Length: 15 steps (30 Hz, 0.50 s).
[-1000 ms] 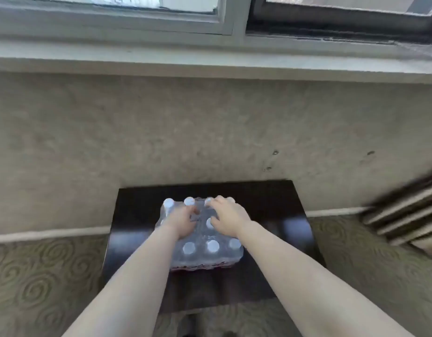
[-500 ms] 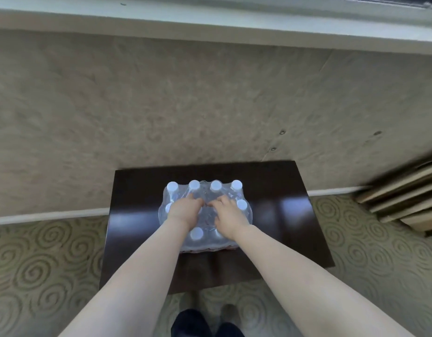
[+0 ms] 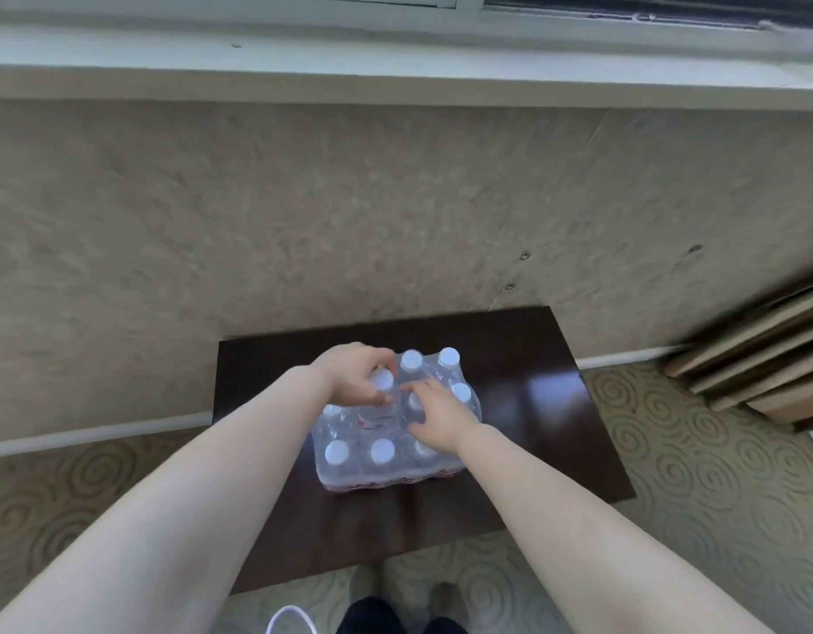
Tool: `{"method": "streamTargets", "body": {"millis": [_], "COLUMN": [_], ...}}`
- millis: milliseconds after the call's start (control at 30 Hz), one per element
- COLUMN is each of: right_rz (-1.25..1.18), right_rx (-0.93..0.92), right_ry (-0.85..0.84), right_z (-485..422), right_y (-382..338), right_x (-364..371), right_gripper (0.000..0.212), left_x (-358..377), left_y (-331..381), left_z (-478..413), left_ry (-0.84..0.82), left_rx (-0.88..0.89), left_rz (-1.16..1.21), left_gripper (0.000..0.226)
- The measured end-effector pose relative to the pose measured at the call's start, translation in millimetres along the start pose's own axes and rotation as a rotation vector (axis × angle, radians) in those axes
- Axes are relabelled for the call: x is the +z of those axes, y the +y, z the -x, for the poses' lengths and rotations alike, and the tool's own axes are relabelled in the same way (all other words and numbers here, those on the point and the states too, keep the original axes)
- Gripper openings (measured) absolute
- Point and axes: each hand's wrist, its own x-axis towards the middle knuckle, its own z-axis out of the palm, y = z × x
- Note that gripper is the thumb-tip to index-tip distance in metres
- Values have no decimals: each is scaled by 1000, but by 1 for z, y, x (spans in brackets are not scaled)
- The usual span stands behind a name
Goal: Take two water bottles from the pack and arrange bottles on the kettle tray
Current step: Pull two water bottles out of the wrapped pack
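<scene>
A shrink-wrapped pack of water bottles with white caps stands on a dark wooden table. My left hand grips one water bottle by its neck, just under the white cap, and that bottle stands higher than the others and partly out of the wrap. My right hand lies flat on top of the pack, fingers spread over the caps and plastic. No kettle tray is in view.
The table stands against a beige wall under a window sill. Patterned carpet surrounds it. Stacked wooden boards lean at the right. My dark shoes show at the bottom edge.
My left hand has moved from the middle of the pack to a back-left bottle, closed on its neck and raised it. My right hand has spread flat on the pack.
</scene>
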Motion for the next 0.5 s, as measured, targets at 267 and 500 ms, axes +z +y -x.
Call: {"method": "streamTargets", "body": {"millis": [267, 500], "right_rz": [-291, -705], "right_rx": [-40, -36], "right_ry": [46, 50], "right_z": [3, 2], "right_y": [-9, -24], "right_x": [-11, -22], "right_gripper": [87, 85], "left_x": [-69, -121], "left_y": [17, 19], "left_z": [-3, -6], "left_ry": [30, 29], "left_rx": [53, 17], "left_rz": [472, 832], "left_gripper": [17, 19]}}
